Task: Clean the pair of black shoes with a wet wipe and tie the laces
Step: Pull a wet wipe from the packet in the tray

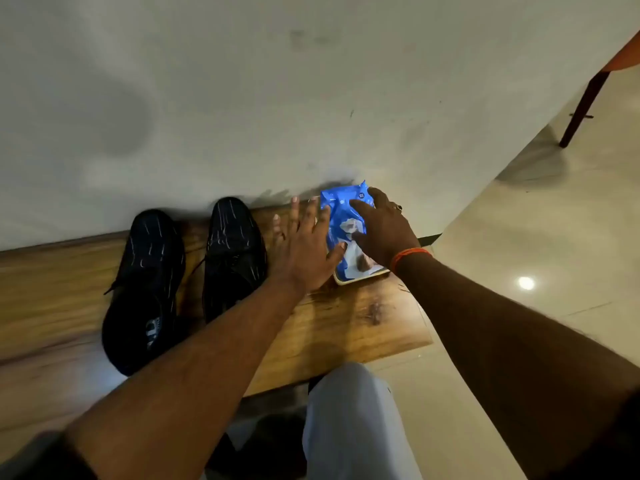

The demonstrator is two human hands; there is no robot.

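Two black shoes with thin pale streaks stand side by side on a wooden bench, toes toward the wall: the left shoe and the right shoe, laces loose. To their right lies a blue wet-wipe pack. My left hand lies flat with fingers spread, its thumb against the pack's left edge, just right of the right shoe. Over the pack's top and right side my right hand reaches with fingers extended, resting on it. Part of the pack is hidden under that hand.
A pale wall rises right behind the bench. Glossy tiled floor lies to the right, with a dark chair leg at the upper right. My knee in light trousers is below the bench's front edge.
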